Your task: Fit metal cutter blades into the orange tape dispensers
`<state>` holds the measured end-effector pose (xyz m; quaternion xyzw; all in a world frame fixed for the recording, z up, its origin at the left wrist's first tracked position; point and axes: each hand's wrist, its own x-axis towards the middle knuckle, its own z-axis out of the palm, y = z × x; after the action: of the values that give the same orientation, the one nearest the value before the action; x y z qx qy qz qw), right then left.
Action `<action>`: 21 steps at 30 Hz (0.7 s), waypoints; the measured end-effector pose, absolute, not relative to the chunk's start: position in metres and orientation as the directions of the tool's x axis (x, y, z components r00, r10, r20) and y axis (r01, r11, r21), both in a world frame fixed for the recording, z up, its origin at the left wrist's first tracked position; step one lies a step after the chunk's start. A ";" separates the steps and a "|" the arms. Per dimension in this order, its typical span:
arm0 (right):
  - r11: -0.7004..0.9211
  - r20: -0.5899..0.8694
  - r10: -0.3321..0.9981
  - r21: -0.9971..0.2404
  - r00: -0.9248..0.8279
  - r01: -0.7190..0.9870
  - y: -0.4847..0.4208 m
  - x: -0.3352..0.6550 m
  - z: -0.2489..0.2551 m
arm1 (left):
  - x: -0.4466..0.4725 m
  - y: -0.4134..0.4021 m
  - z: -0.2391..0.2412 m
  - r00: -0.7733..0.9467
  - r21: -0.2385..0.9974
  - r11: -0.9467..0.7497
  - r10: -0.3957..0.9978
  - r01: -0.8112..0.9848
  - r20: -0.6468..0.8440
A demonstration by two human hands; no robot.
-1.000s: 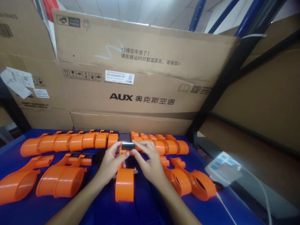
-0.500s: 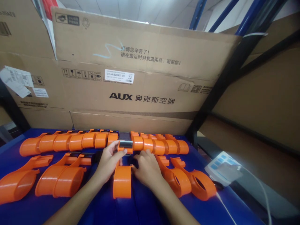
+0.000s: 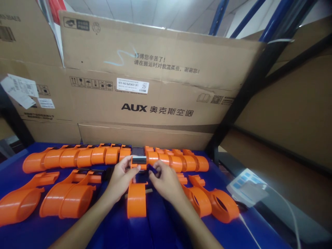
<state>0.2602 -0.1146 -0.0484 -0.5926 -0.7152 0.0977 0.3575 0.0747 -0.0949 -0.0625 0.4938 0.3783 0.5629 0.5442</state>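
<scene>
An orange plastic tape dispenser (image 3: 137,199) lies lengthwise on the blue table (image 3: 160,228) in front of me. My left hand (image 3: 121,178) grips its far end, thumb and fingers on the dark metal blade piece (image 3: 139,160). My right hand (image 3: 166,181) pinches a small dark part (image 3: 153,170) just right of that end, fingers closed on it. A thin rod sticks out of the dispenser's right side below my right hand.
A row of orange dispensers (image 3: 77,156) runs along the back, with more at the left (image 3: 64,197) and right (image 3: 212,202). Large cardboard boxes (image 3: 155,90) wall off the rear. A white device (image 3: 246,186) with a cable lies at the right edge.
My right hand dropped from the dispenser's far end to the table, then rose again with a small dark part pinched in its fingers. My left hand stayed on the dispenser's end.
</scene>
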 end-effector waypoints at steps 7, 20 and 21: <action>0.418 0.447 0.894 -0.853 0.024 0.313 -0.113 0.262 -0.039 | 0.074 -0.096 -0.064 0.094 0.967 -0.134 0.983 -0.218 0.158; 0.416 0.434 0.900 -0.884 0.043 0.216 -0.112 0.252 -0.050 | 0.074 -0.093 -0.068 0.114 0.958 -0.198 0.968 -0.206 0.225; 0.418 0.434 0.901 -0.877 0.017 0.237 -0.112 0.251 -0.050 | 0.073 -0.093 -0.068 0.116 0.958 -0.199 0.967 -0.205 0.226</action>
<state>0.2512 -0.1120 -0.0504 -0.4487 -0.6339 0.2992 0.5543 0.0734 -0.0931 -0.0679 0.5338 0.3568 0.5608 0.5227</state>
